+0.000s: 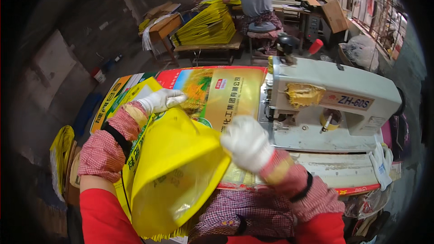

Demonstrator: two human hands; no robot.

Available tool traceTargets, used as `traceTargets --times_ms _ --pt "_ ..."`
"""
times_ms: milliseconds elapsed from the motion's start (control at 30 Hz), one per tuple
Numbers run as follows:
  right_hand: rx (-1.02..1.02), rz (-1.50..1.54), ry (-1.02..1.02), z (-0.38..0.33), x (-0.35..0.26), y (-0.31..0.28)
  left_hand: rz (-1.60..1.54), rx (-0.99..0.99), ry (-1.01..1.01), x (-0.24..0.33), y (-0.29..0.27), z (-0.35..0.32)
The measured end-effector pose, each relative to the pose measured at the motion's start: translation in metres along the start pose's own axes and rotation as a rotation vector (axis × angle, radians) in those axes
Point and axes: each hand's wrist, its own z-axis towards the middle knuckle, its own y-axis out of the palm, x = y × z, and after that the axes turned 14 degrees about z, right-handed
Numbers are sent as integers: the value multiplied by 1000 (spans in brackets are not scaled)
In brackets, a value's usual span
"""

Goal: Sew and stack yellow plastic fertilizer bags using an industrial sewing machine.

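Observation:
A yellow woven plastic bag [169, 153] hangs with its mouth spread wide toward me, its pale inner side showing. My left hand [163, 100], in a white glove, is closed on the bag's far upper part. At the right rim of the mouth, my right hand [246, 144] is a gloved fist gripping the edge, slightly blurred; its fingertips are hidden. Beneath and beyond the bag, printed packaging sheets [226, 95] in red, gold and blue cover the worktable. To the right of my right hand stands a white industrial sewing machine [334, 95].
A spare white glove [382, 165] lies at the table's right end. Folded yellow bags [62, 158] are at the left. Farther off, a person [255, 0] sits at another machine beside a yellow bag stack [208, 25]. A cardboard box [332, 11] stands near the barred window.

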Motion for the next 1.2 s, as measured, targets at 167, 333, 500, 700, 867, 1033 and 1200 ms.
traceTargets --times_ms 167,333,500,700,867,1033,1200 --pt "-58 160 -80 -23 -53 -23 237 -200 268 -31 27 8" --pt "-125 265 25 -48 -65 -37 290 -243 233 -6 58 47" --pt "-19 312 235 -89 -81 -58 567 -152 108 19 44 51" --pt "266 518 761 -101 -72 -52 567 422 -17 26 23 72" --pt "145 304 791 -110 -39 -51 215 662 520 105 39 46" --pt "333 866 996 -110 -29 -55 -14 442 728 184 60 -83" --pt "204 775 781 -70 -18 -72 -9 372 596 188 88 -177"
